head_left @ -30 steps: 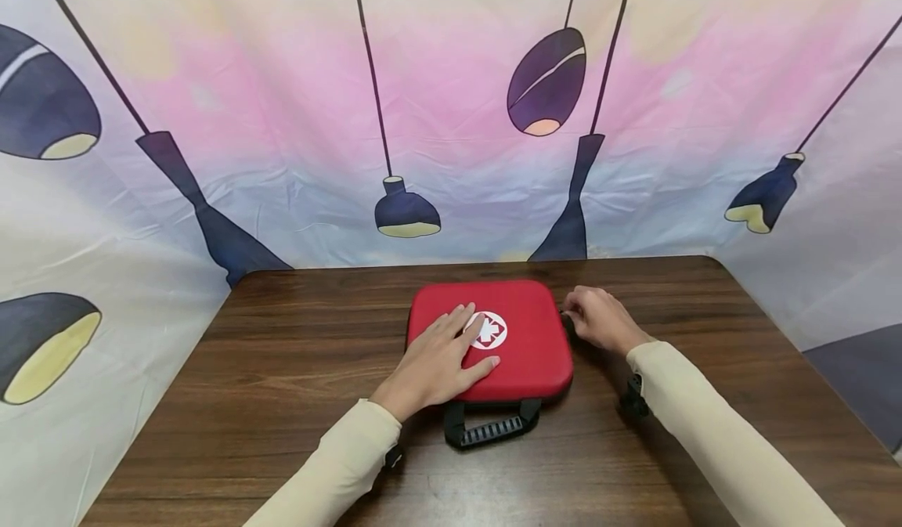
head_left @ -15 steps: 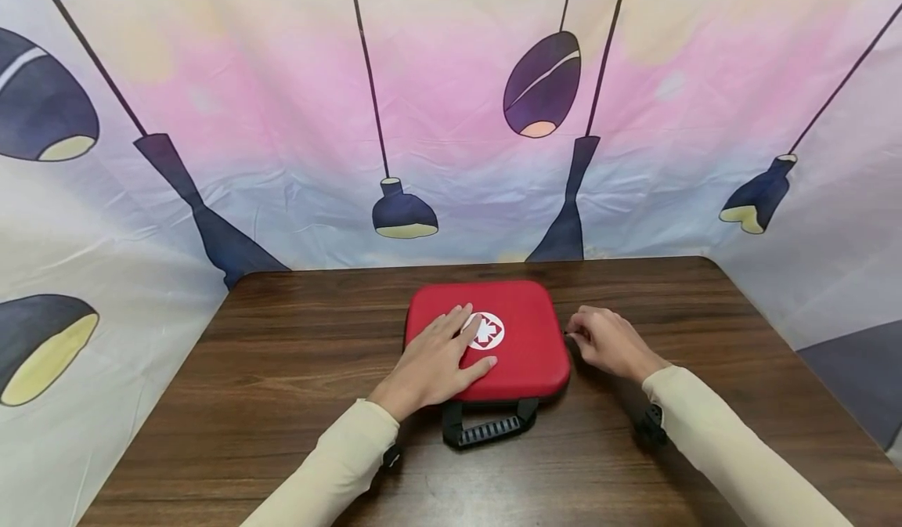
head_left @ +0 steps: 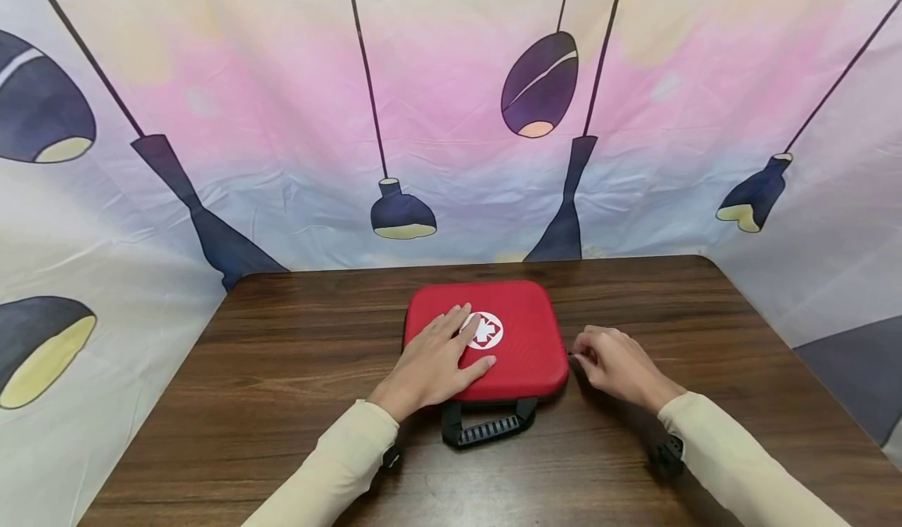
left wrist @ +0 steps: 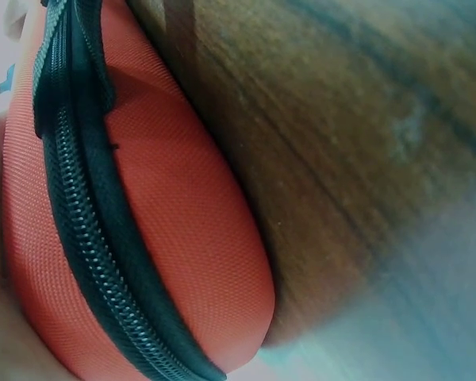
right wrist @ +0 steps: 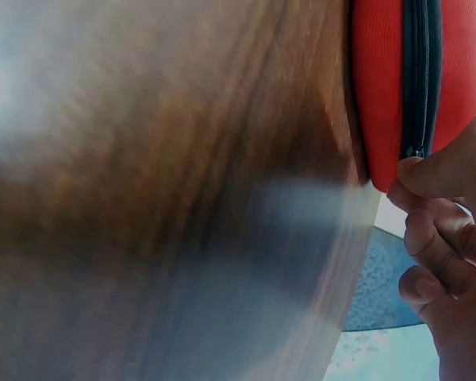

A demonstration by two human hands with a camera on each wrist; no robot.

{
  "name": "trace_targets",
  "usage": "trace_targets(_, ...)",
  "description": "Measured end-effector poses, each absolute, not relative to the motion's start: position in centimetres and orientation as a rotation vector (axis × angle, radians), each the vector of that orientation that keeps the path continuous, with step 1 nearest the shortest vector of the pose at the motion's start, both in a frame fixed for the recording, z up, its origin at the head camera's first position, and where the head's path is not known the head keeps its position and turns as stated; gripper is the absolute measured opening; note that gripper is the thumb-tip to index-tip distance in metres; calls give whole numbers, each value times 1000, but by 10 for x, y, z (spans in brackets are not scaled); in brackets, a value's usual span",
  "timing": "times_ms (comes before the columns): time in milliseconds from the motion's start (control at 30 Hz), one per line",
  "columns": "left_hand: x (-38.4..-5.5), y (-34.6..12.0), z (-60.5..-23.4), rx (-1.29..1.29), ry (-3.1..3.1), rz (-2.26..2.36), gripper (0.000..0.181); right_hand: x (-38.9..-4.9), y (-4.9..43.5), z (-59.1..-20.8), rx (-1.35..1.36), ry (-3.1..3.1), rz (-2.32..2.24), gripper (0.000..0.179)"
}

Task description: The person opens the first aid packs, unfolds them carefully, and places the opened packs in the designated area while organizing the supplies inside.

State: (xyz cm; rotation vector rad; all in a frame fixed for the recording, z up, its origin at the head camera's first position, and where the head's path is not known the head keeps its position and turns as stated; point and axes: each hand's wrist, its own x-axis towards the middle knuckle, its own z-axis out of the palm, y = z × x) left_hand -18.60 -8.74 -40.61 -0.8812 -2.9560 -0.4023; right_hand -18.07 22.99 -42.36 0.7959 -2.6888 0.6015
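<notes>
Two bare hands are on a red case (head_left: 524, 362), which lies flat on the brown wooden table (head_left: 296, 370), its black handle (head_left: 489, 431) at the near edge. The left hand (head_left: 426, 366) rests on top, fingers extended and gripping nothing — one fingertip overlaps the white emblem (head_left: 486, 330). At the case's right side, the right hand (head_left: 623, 366) pinches the zipper pull (right wrist: 413, 152) — the black zipper (right wrist: 418, 71) runs along that side. Behind hangs a pastel cloth (head_left: 296, 104) with printed lamps (head_left: 404, 212).
</notes>
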Motion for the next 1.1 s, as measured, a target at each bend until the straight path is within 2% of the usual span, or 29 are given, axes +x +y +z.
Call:
trace_targets(767, -186, -87, -407, -882, -2957, -383, 80, -127, 215, -427, 732, -2693, 700, 21)
trace_targets(1100, -187, -88, -408, -866, -2960, -377, 81, -118, 204, -426, 723, -2692, 780, 19)
